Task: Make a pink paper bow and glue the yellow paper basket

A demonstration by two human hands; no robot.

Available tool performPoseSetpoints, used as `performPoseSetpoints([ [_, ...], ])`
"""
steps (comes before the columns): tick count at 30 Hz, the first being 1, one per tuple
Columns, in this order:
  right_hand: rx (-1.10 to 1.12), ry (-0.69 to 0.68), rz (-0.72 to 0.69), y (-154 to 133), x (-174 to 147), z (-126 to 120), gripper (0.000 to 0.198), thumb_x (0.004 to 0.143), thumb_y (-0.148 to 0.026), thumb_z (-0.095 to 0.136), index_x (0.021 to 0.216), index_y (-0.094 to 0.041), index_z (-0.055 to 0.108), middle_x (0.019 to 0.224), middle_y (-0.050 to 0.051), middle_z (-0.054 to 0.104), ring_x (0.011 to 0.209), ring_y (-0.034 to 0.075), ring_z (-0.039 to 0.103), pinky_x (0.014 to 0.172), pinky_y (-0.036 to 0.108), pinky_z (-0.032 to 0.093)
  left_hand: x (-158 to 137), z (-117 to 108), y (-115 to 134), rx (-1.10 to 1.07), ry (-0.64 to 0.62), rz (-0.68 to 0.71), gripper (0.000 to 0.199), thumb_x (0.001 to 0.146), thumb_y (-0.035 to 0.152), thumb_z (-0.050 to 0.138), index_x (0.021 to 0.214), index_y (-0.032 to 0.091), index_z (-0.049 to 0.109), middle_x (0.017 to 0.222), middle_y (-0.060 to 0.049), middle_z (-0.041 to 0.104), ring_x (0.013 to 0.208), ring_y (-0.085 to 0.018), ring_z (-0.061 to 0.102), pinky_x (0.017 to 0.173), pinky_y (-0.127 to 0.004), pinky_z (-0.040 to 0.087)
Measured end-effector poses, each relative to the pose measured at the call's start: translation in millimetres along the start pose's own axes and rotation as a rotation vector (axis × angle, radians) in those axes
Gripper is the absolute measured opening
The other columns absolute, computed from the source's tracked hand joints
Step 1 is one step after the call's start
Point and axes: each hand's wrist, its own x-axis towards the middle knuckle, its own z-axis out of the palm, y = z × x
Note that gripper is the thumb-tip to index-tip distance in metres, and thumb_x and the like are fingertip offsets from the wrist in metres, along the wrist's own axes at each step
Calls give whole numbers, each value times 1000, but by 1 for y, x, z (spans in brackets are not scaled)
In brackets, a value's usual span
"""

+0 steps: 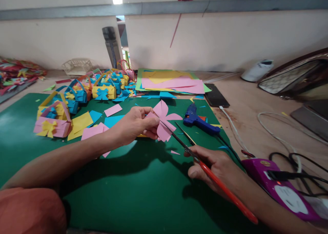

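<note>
While a pink paper basket (52, 125) stands near the green mat (123, 199)'s far left corner, the left hand (139, 122) pinches a pink paper flower (162, 108) between thumb and fingers above the mat's far half. With fingers curled, the right hand (216, 162) grips open scissors (217, 181), one blade at the flower; a blue glue gun (201, 123) lies near the right edge.

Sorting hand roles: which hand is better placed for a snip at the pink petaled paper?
Probably the right hand: it holds the red-handled scissors, blades parted, one reaching the pink petaled paper. The left hand pinches that paper, so seems better suited to steadying it.
</note>
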Motion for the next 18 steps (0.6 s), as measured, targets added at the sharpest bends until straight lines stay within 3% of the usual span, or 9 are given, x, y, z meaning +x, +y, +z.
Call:
performPoseSetpoints([
  [18, -40, 13, -38, 5, 1, 1, 12, 71, -32, 62, 79, -23, 59, 50, -8, 40, 45, 9, 32, 42, 22, 26, -2, 0, 0, 8, 14, 11, 13, 80, 16, 60, 69, 14, 52, 61, 2, 64, 55, -8, 64, 56, -17, 55],
])
